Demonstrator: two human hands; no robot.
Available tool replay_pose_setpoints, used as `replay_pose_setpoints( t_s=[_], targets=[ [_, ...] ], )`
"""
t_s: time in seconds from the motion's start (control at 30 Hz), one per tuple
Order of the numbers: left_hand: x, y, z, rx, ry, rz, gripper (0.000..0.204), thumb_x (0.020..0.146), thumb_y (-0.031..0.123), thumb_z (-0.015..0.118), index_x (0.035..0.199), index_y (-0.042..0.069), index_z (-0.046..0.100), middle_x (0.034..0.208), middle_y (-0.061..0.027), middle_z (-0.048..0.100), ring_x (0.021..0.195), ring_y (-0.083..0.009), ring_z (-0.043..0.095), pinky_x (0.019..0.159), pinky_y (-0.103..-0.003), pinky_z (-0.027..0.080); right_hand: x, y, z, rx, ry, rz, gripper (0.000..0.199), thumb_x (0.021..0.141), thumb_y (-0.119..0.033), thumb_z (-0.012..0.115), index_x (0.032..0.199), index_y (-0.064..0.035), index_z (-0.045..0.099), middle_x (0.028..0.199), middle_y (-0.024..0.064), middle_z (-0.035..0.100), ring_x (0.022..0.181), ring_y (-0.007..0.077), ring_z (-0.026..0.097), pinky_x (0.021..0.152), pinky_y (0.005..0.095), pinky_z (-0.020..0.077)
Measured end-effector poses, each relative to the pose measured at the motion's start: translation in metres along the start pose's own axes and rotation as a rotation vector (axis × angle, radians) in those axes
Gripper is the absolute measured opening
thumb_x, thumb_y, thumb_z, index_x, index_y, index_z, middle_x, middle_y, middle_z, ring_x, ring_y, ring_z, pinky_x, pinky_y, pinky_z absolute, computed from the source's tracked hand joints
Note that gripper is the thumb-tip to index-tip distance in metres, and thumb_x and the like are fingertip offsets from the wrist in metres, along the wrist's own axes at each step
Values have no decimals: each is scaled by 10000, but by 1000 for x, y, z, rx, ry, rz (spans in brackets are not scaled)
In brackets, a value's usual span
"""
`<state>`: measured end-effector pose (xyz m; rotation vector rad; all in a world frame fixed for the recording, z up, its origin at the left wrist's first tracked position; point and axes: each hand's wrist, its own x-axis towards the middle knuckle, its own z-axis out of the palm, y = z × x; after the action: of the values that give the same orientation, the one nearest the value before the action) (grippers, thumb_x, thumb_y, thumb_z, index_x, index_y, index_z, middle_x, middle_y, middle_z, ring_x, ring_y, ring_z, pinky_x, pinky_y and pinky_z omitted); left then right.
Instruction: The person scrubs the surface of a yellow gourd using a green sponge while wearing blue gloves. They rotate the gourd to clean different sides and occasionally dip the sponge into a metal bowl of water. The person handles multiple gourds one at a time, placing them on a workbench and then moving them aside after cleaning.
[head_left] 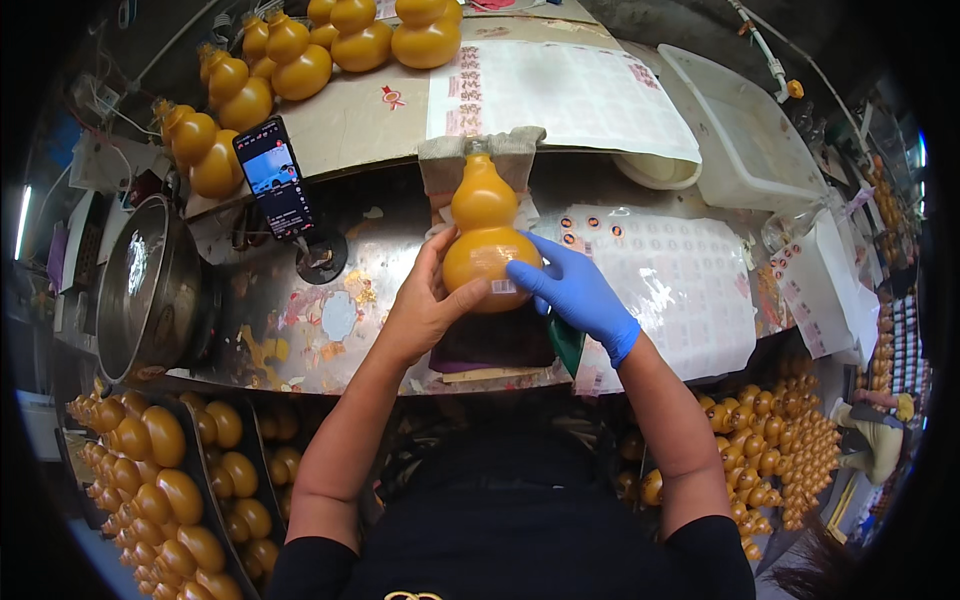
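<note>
An ochre-yellow gourd-shaped bottle (485, 205) lies between my hands, its narrow neck pointing away from me against a grey cloth-covered rest (440, 165). My bare left hand (428, 308) grips the left side of its wide bulb, thumb on top. On the right side, my right hand (580, 295) in a blue glove holds the same bulb, thumb pressed near a small pale label (502, 287). A dark green flat object (566, 348) shows beneath the gloved hand; I cannot tell whether that hand holds it. The undersides of both hands' grips are hidden.
Sticker sheets (670, 290) lie at right, with another large sheet (560, 95) on the far board. A phone (275, 180) stands at left beside a metal pan (145, 290). A clear plastic tub (745, 130) sits far right. Yellow gourds (300, 70) crowd the back left and both lower sides.
</note>
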<state>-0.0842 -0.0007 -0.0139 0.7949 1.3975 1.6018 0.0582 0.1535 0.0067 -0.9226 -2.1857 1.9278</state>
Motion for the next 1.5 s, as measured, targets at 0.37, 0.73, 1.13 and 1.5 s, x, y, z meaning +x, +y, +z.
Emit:
replay_pose_setpoints(
  t_s=[0.37, 0.73, 1.13, 1.5],
  targets=[
    [-2, -3, -7, 61, -62, 31, 828, 878, 249, 704, 1480, -20, 203, 1402, -167, 412, 1294, -238, 434, 1065, -355, 369, 0, 22, 0, 115, -56, -90, 751, 829, -434, 720, 1409, -50, 439, 771, -1, 593, 628, 55, 513, 604, 214, 447],
    [1, -6, -11, 131, -29, 35, 826, 881, 322, 694, 1475, -32, 241, 1392, -175, 435, 1278, -232, 452, 1056, -336, 368, 0, 21, 0, 101, -42, -79, 759, 831, -438, 719, 1410, -43, 429, 760, -2, 591, 635, 52, 514, 610, 212, 446],
    [0, -12, -11, 231, -30, 103, 846, 874, 352, 696, 1478, -29, 242, 1389, -187, 440, 1278, -239, 455, 1058, -337, 366, -1, 26, 4, 140, -21, -109, 737, 823, -388, 745, 1393, -29, 447, 784, -3, 592, 654, 45, 504, 615, 210, 441],
    [1, -10, -8, 206, -31, 88, 839, 881, 373, 677, 1480, -22, 242, 1400, -191, 429, 1289, -248, 444, 1066, -342, 354, -1, 35, 6, 365, 30, -41, 626, 876, -402, 671, 1357, -47, 488, 779, 15, 616, 633, 78, 557, 617, 224, 474]
  ],
)
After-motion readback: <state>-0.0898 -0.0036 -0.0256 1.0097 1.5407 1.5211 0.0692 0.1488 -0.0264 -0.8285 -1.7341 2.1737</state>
